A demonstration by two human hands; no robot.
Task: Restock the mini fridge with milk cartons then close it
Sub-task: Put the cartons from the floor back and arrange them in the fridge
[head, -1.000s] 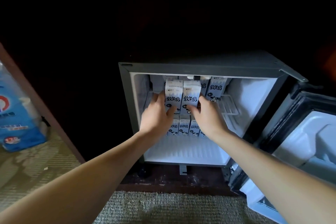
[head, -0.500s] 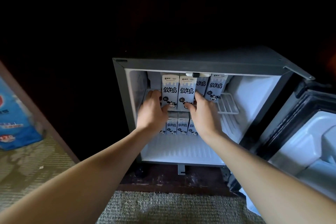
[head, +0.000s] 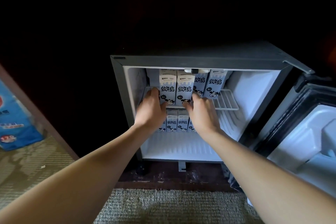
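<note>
Just now the fingers of the left hand [head: 151,111] are curling round the left side of the left front carton [head: 167,87], and its thumb is lying across the lower front of that carton. The right hand [head: 201,116] is mirroring it: its fingers are wrapping the right side of the right front carton [head: 184,88], thumb tip pressing near the cow print at the bottom. Both cartons are standing upright and touching each other, squeezed between the two hands, at the front edge of the wire shelf [head: 226,101] in the upper middle of the frame; whether their bases are resting on it is hard to tell. Both wrists are staying straight, backs of the hands facing up, and the bare forearms are reaching in from the lower corners of the frame, converging on the open mini fridge [head: 200,60]. Two rear cartons [head: 215,83] are standing behind on the same shelf, and a row of lower cartons [head: 177,123] is showing beneath the hands. Its door [head: 300,132] is hanging wide at the right. A blue package [head: 14,120] is sitting at the left edge, and carpet [head: 163,205] is filling the bottom.
</note>
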